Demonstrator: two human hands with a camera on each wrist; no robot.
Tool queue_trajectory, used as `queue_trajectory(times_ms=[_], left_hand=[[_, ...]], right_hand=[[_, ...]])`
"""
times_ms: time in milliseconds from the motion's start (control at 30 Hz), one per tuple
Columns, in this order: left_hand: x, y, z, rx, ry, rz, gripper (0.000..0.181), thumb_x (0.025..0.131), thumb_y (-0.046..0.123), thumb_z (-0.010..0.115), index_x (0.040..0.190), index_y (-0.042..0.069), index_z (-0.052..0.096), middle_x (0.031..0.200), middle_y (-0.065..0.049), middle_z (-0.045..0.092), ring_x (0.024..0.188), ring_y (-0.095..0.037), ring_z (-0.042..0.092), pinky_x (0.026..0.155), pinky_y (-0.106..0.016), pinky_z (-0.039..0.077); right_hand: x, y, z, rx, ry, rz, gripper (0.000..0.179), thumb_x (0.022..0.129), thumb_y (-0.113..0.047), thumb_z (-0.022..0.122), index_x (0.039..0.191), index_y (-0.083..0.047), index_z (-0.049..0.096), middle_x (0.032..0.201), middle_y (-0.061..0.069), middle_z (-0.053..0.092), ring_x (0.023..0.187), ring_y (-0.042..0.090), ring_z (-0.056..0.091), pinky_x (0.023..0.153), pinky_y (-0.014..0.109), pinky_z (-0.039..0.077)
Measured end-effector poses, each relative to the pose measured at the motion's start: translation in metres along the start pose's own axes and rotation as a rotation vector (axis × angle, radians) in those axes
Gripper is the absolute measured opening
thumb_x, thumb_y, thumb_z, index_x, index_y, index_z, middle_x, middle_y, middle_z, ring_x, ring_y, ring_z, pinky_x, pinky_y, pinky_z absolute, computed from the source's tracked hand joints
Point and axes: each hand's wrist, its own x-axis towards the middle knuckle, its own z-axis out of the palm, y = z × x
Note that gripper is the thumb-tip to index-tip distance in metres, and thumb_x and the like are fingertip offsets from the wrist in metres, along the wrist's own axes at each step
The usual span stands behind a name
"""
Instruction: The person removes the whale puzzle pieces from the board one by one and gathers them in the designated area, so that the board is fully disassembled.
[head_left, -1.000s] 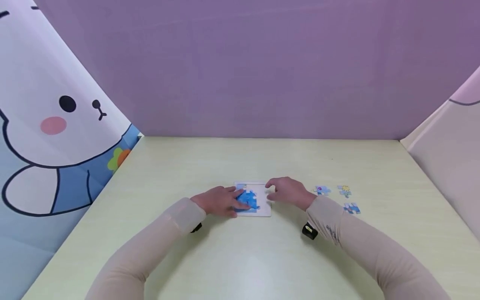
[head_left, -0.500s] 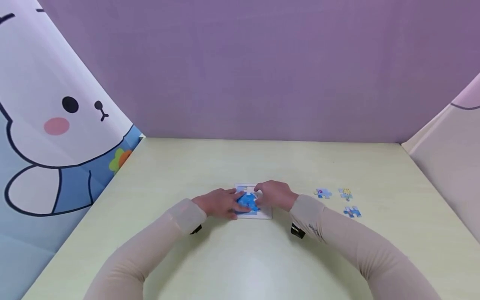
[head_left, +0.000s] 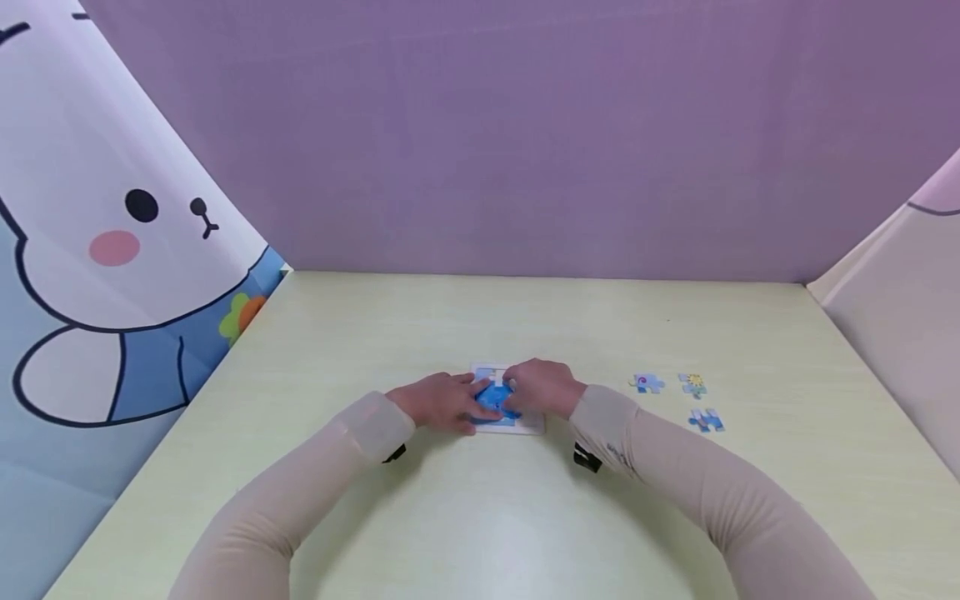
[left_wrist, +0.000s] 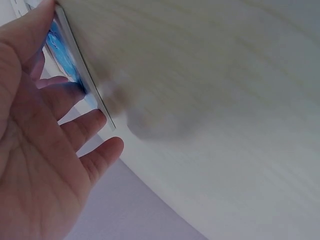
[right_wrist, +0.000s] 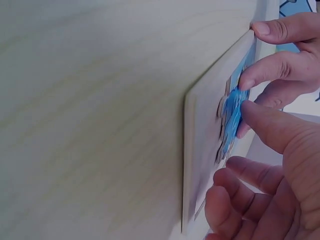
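A jigsaw puzzle tray (head_left: 534,425), pale with a thin raised border, lies on the table under both hands. Joined blue puzzle pieces (head_left: 492,395) cover its left part, while bare pale board (right_wrist: 205,130) shows on the right side in the right wrist view. My left hand (head_left: 442,402) rests spread on the tray's left side, fingers over the pieces and at the border. From the right, my right hand (head_left: 547,388) reaches over the tray. Its thumb (right_wrist: 265,120) touches the blue pieces, and its loosely curled fingers sit near their outer edge.
Loose puzzle pieces lie right of the tray: one with a pink swirl (head_left: 647,382), one with a yellow sun (head_left: 693,385), and a blue and white one (head_left: 707,420). A purple backdrop (head_left: 525,150) rises behind the table; printed cloth (head_left: 75,350) hangs at left.
My right hand has moved left from the tray's right border onto the blue pieces, its index finger and thumb now at them. The left hand has stayed in place.
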Motion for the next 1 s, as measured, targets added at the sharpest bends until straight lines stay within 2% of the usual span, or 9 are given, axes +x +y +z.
queue_trajectory(times_ms=[133, 267, 567, 800, 900, 1000], left_hand=[[0.0003, -0.0006, 0.0013, 0.006, 0.005, 0.007, 0.046, 0.096, 0.034, 0.057, 0.141, 0.034, 0.048, 0.155, -0.014, 0.027, 0.139, -0.038, 0.028, 0.104, -0.047, 0.037], [0.0003, -0.0011, 0.0026, 0.003, 0.010, 0.007, 0.046, 0.096, 0.034, 0.058, 0.141, 0.033, 0.049, 0.154, -0.014, 0.028, 0.139, -0.038, 0.029, 0.103, -0.046, 0.038], [-0.0017, 0.0001, 0.0001, -0.016, 0.014, 0.000, 0.045, 0.096, 0.032, 0.058, 0.141, 0.032, 0.050, 0.155, -0.014, 0.027, 0.139, -0.038, 0.028, 0.103, -0.045, 0.038], [-0.0025, 0.0003, -0.0016, -0.022, 0.004, -0.005, 0.046, 0.096, 0.033, 0.058, 0.141, 0.033, 0.049, 0.155, -0.013, 0.026, 0.140, -0.037, 0.026, 0.104, -0.046, 0.037], [-0.0018, 0.0001, -0.0012, -0.019, -0.004, -0.010, 0.047, 0.096, 0.034, 0.057, 0.142, 0.033, 0.047, 0.156, -0.012, 0.025, 0.140, -0.037, 0.026, 0.105, -0.046, 0.036], [-0.0011, -0.0005, -0.0003, -0.020, -0.010, -0.014, 0.048, 0.096, 0.034, 0.057, 0.143, 0.034, 0.046, 0.156, -0.011, 0.025, 0.141, -0.037, 0.025, 0.105, -0.047, 0.035]], right_hand=[[0.0021, -0.0019, 0.0016, -0.059, -0.005, -0.021, 0.038, 0.088, -0.035, 0.069, 0.118, -0.013, 0.067, 0.105, -0.001, 0.068, 0.084, 0.014, 0.058, 0.068, 0.032, 0.047], [0.0031, -0.0028, 0.0012, -0.063, -0.006, -0.034, 0.032, 0.087, -0.034, 0.070, 0.111, -0.013, 0.068, 0.092, -0.004, 0.065, 0.077, 0.013, 0.056, 0.063, 0.030, 0.044], [0.0040, -0.0030, -0.0023, -0.018, -0.016, -0.028, 0.047, 0.086, -0.034, 0.071, 0.124, -0.008, 0.063, 0.118, 0.005, 0.065, 0.091, 0.015, 0.059, 0.077, 0.037, 0.050], [0.0020, -0.0041, -0.0031, 0.016, 0.004, -0.016, 0.048, 0.086, -0.032, 0.072, 0.125, -0.007, 0.062, 0.121, 0.007, 0.065, 0.095, 0.016, 0.060, 0.080, 0.039, 0.051], [0.0014, -0.0037, -0.0029, 0.047, 0.035, 0.000, 0.042, 0.088, -0.031, 0.070, 0.122, -0.008, 0.063, 0.120, 0.007, 0.065, 0.096, 0.018, 0.061, 0.080, 0.040, 0.051], [0.0009, -0.0036, -0.0028, 0.089, 0.073, 0.010, 0.032, 0.090, -0.029, 0.067, 0.116, -0.011, 0.064, 0.115, 0.007, 0.067, 0.091, 0.019, 0.060, 0.075, 0.037, 0.050]])
